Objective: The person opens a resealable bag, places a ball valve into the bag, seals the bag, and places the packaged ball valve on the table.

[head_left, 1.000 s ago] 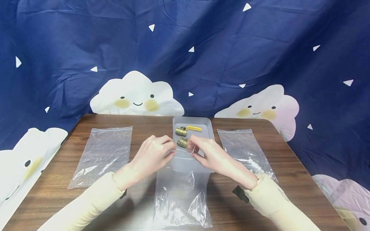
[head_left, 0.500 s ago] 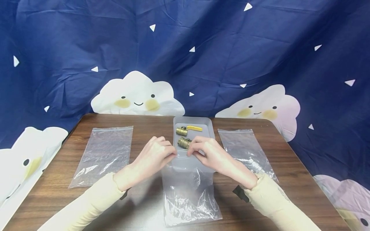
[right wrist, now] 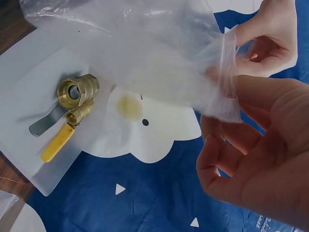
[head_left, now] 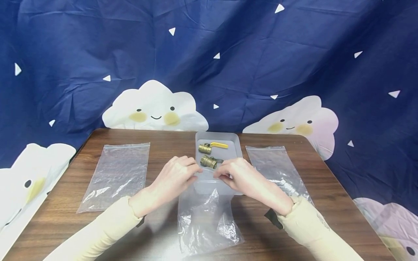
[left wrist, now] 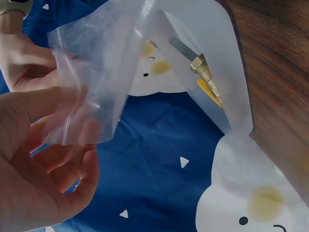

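Note:
A clear zip bag (head_left: 205,221) hangs between my two hands, its top edge near the fingertips and its lower part over the wood. My left hand (head_left: 176,174) pinches the zip edge at one side; thumb and fingers show through the film in the left wrist view. On the other side my right hand (head_left: 241,175) pinches the same edge, as the right wrist view shows. Just beyond, in a pale plastic tray (head_left: 236,139), lie two brass ball valves: a smaller valve with a yellow lever (head_left: 205,148) and a larger valve with a grey lever (head_left: 208,162).
To the left on the wooden table (head_left: 169,145) lies a flat clear zip bag (head_left: 119,174). Another clear zip bag (head_left: 272,163) lies on the right, partly behind my right forearm. A blue curtain with clouds (head_left: 209,65) hangs right behind the table.
The hanging bag's lower end swings right, then back left. My right hand has shifted slightly right and down, uncovering more of the larger valve and its grey lever. The valves stay put.

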Demonstrator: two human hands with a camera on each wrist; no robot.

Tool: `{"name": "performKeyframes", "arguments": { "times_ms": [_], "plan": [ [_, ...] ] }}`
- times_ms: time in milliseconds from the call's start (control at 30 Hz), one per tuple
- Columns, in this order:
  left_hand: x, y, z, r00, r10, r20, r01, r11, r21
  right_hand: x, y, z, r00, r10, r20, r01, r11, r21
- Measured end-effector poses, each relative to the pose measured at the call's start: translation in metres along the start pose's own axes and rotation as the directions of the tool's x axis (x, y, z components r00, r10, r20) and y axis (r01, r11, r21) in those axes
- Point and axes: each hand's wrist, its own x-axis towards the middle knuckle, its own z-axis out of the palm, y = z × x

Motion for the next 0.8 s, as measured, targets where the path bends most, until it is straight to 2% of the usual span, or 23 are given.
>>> {"name": "performKeyframes", "arguments": {
  "times_ms": [200, 300, 433, 567, 667, 733, 800],
  "plan": [
    [0.0013, 0.0033, -0.0046, 0.994, -0.011, 0.110, 0.008, 1.000, 0.029, -0.0013, -0.0023, -0.0015, 0.996, 0.084, 0.016, -0.083, 0.995, -0.051],
    [0.0018, 0.0036, -0.0058, 0.990, -0.011, 0.140, 0.007, 0.999, 0.035, -0.0023, -0.0029, -0.0019, 0.994, 0.109, 0.024, -0.107, 0.992, -0.064],
    [0.0009, 0.0030, -0.0067, 0.990, -0.024, 0.137, 0.024, 1.000, 0.005, -0.0040, -0.0015, -0.0015, 0.996, 0.090, 0.017, -0.088, 0.991, -0.100],
    [-0.0011, 0.0013, -0.0067, 0.994, -0.043, 0.100, 0.050, 0.997, -0.060, -0.0060, 0.0004, -0.0011, 0.998, 0.057, -0.005, -0.057, 0.987, -0.153],
    [-0.0015, 0.0005, -0.0067, 0.996, -0.047, 0.072, 0.053, 0.995, -0.085, -0.0071, 0.0003, -0.0020, 0.998, 0.069, 0.009, -0.066, 0.986, -0.153],
    [-0.0013, 0.0007, -0.0077, 0.996, -0.054, 0.078, 0.061, 0.994, -0.087, -0.0075, -0.0009, -0.0031, 0.995, 0.096, 0.037, -0.089, 0.985, -0.147],
    [-0.0010, 0.0015, -0.0093, 0.991, -0.068, 0.112, 0.076, 0.995, -0.070, -0.0074, -0.0017, -0.0038, 0.992, 0.114, 0.059, -0.103, 0.982, -0.156]
  ]
}}
